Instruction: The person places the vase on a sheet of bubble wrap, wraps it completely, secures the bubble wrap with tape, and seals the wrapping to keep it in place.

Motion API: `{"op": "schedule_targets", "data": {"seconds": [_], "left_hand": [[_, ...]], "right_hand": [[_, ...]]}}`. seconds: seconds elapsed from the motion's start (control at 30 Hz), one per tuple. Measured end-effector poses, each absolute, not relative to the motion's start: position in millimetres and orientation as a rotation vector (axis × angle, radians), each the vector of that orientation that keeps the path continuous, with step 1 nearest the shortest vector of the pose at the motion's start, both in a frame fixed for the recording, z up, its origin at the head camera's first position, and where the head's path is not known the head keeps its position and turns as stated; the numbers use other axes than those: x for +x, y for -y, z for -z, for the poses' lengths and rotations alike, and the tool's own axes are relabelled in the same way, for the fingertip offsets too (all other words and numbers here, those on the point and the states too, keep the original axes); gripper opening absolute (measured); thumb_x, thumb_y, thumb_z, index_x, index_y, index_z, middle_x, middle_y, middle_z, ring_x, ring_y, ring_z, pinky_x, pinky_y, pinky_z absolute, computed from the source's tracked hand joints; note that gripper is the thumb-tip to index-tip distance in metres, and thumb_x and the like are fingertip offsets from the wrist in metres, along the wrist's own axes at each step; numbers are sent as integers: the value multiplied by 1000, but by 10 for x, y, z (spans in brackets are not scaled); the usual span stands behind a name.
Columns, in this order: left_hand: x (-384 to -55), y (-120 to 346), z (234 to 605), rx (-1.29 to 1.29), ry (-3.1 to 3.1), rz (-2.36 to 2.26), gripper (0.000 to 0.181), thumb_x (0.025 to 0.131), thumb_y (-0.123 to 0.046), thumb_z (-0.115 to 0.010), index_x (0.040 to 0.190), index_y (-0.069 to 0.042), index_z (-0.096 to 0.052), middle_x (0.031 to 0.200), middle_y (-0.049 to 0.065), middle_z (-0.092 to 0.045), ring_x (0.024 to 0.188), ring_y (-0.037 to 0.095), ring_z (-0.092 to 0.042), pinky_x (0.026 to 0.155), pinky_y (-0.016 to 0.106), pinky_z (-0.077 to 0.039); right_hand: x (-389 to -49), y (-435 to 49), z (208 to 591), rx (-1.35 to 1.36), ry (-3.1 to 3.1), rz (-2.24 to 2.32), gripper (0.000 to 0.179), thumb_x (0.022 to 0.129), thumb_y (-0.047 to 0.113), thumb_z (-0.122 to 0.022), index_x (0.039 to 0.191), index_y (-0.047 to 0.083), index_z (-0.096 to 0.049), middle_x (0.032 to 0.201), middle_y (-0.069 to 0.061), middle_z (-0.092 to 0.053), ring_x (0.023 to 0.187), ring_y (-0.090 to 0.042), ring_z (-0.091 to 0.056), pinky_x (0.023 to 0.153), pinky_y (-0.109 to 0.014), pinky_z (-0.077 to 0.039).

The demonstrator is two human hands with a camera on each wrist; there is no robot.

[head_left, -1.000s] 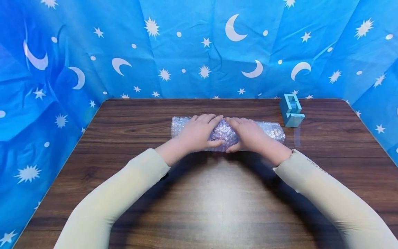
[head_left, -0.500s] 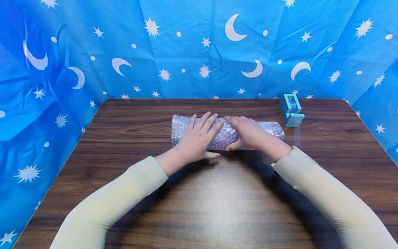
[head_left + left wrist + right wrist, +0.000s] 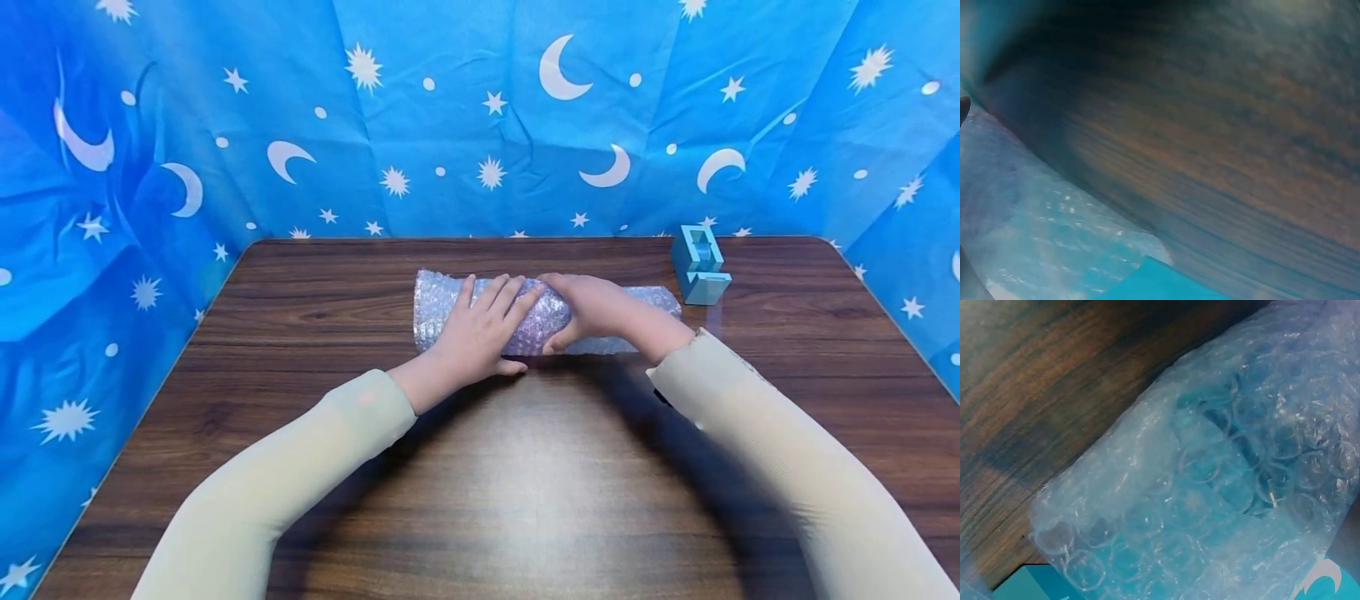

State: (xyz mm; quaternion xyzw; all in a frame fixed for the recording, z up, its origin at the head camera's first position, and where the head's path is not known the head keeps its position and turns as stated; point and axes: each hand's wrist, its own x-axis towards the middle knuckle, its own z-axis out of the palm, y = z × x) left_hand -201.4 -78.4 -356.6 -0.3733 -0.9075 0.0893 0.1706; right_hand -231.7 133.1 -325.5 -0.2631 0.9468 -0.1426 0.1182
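Observation:
A roll of clear bubble wrap (image 3: 542, 323) lies crosswise on the table, with something purplish showing through its middle. My left hand (image 3: 468, 337) rests on the left half, its fingers straight and spread and its thumb pointing right along the near edge. The right hand (image 3: 592, 308) grips the roll right of the middle, thumb in front and fingers over the top. In the right wrist view the loose end of the bubble wrap (image 3: 1147, 506) fills much of the frame, a teal tint showing through. The left wrist view shows the wrap (image 3: 1054, 231) at lower left.
Behind the roll's right end stands a light-blue tape dispenser (image 3: 705, 287), with a strip of clear tape (image 3: 714, 318) at its front. A blue curtain (image 3: 450, 108) with white moons and stars rises behind the brown wooden table (image 3: 300, 292).
The left hand's fingers have straightened and spread, its thumb coming off the wrap. The roll has shifted slightly away from the body. My right hand keeps its grip as its wrist shifts slightly left.

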Motion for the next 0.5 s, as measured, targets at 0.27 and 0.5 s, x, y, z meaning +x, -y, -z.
{"op": "schedule_targets", "data": {"seconds": [0.27,0.5], "left_hand": [[-2109,785,3606,-1060,2562,-215,104,75,-62,-76,153,-12,-31,148,14,-48,133,30,-51,112,59,-38],[-2198,757,3539,-1093,2590,-151,104,71,-61,-79,151,-10,-37,143,14,-53,126,31,-57,110,56,-41]], "right_hand": [[-2428,-1330,3226,-746,-2653,499,96,76,36,-85,149,1,-34,140,-23,-55,124,-37,-57,108,-52,-46],[-2539,-1344,3185,-695,-2551,555,91,79,34,-83,148,2,-34,139,-21,-54,123,-36,-55,108,-51,-46]]}}
